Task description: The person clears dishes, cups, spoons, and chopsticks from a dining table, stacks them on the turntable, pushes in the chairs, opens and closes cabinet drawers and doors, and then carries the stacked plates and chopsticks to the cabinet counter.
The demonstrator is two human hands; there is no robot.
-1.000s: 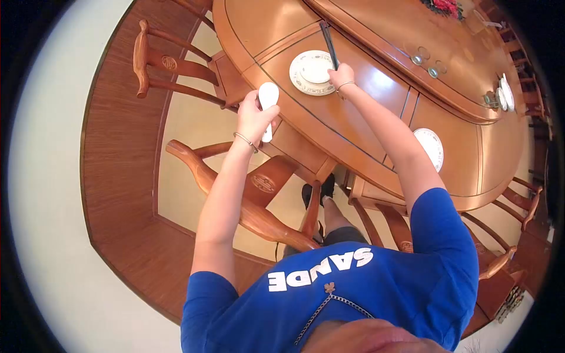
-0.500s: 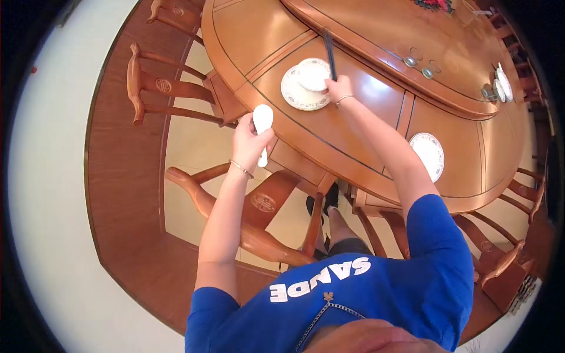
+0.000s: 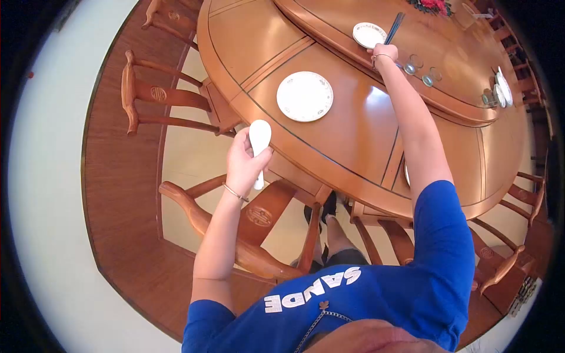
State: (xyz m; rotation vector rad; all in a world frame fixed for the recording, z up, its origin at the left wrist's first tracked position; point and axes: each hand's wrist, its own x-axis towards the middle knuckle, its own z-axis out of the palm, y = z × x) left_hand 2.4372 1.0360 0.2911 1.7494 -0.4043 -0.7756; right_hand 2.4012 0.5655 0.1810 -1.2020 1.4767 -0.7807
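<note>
My left hand point(image 3: 246, 163) is closed around a white soup spoon point(image 3: 259, 140), its bowl pointing up, just off the table's near edge. My right hand point(image 3: 385, 54) reaches out over the raised round centre of the table. Its fingers grip a small white dish point(image 3: 369, 35) by the edge, together with dark chopsticks point(image 3: 395, 28) that stick out past the hand. Whether the dish touches the surface beneath it, I cannot tell. A white plate with a patterned rim point(image 3: 305, 97) lies on the table between my two hands.
Small glasses point(image 3: 428, 80) stand on the raised centre point(image 3: 465, 70) of the round wooden table point(image 3: 347, 138). White plates point(image 3: 502, 88) and red flowers point(image 3: 432, 6) are farther off. Wooden chairs point(image 3: 168, 94) surround the table. My right arm mostly covers another plate point(image 3: 406, 175).
My right hand has lifted the small dish off the larger plate and carried it, with the chopsticks, away from me to the raised centre. My left hand has dropped slightly, still holding the spoon.
</note>
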